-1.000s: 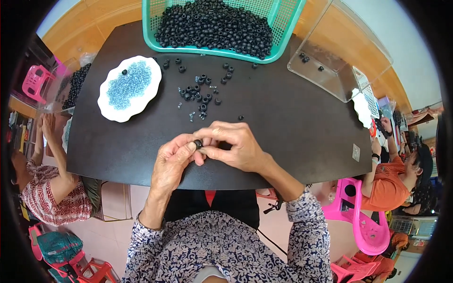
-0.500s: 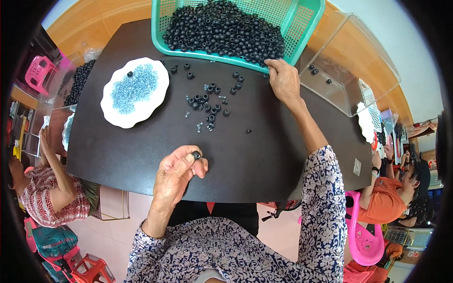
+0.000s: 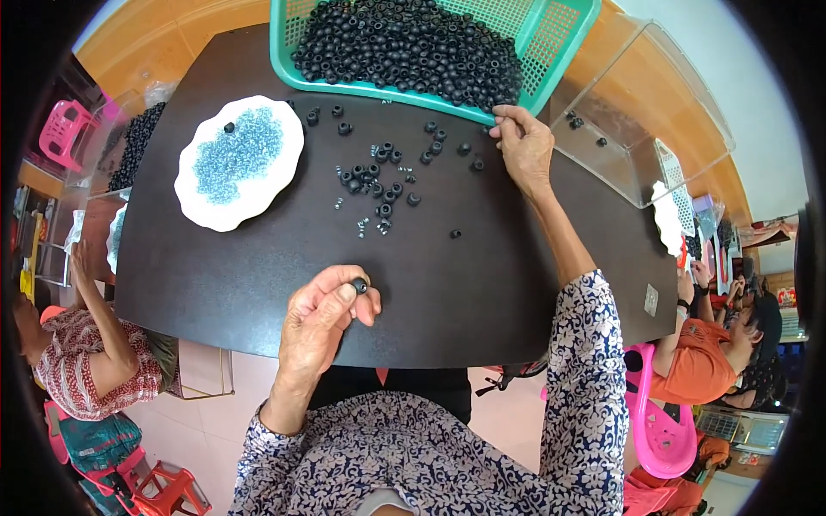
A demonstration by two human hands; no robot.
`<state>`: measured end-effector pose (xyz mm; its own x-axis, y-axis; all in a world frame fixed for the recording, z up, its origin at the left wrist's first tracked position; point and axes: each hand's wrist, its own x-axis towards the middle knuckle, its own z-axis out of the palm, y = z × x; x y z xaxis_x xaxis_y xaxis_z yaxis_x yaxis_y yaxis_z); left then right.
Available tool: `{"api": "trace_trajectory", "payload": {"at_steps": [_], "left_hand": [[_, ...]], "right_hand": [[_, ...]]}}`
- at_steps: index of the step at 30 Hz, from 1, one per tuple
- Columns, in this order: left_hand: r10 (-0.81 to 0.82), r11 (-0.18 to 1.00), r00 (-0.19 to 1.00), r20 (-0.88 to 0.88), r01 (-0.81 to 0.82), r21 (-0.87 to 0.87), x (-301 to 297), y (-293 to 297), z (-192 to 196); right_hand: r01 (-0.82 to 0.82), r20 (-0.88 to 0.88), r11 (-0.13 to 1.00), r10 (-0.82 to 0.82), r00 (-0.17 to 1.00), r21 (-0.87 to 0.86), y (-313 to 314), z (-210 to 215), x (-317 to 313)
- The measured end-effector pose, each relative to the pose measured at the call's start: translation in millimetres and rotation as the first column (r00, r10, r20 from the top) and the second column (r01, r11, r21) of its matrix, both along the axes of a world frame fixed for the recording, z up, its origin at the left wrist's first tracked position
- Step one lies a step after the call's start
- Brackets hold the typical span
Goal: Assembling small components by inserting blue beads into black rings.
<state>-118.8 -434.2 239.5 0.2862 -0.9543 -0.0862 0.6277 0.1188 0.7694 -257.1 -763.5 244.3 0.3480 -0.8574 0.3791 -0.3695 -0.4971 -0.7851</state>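
My left hand [image 3: 320,311] pinches one black bead-like piece [image 3: 359,285] with a hole, between thumb and fingers above the near part of the table. At the near right corner of the green basket [image 3: 379,89], my right hand [image 3: 525,144] has its fingers drawn together by the rim. Whatever they hold, if anything, is hidden. The basket is heaped with black bead-like pieces [image 3: 404,52]. Two loose black pieces [image 3: 477,164] lie just left of my right hand. Mid-table, more black pieces [image 3: 370,172] are scattered among small clear coils [image 3: 362,227] that look like springs.
A white scalloped plate [image 3: 200,212] of small clear bluish pieces [image 3: 241,155], with one black piece on top, stands at left. A clear plastic bin [image 3: 602,172] with a few black pieces stands at right. Other people sit at left [image 3: 99,370] and right [image 3: 701,361].
My right hand has shifted slightly right along the basket's rim. Two black pieces now show on the table beside it. My left hand stays put with its piece.
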Motion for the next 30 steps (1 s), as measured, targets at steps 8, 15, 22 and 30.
{"api": "trace_trajectory", "payload": {"at_steps": [8,15,22,30], "left_hand": [[0.006,1.0,0.999,0.045,-0.006,-0.013,-0.4,-0.9,1.4],[0.021,1.0,0.998,0.061,-0.02,-0.021,-2.2,-2.0,2.0],[0.02,1.0,0.999,0.047,-0.02,-0.003,-3.1,-1.5,2.3],[0.017,1.0,0.999,0.037,-0.016,-0.016,-1.7,-0.3,1.8]], "right_hand": [[0.046,0.172,0.999,-0.048,0.984,0.015,29.4,-4.5,-18.6],[0.063,-0.041,0.971,-0.075,0.996,-0.23,8.5,-1.1,-21.7],[-0.046,-0.097,0.799,-0.015,0.995,-0.6,-12.0,-8.5,11.3],[-0.085,0.018,0.981,0.09,0.996,-0.176,2.3,-7.0,5.6]]}}
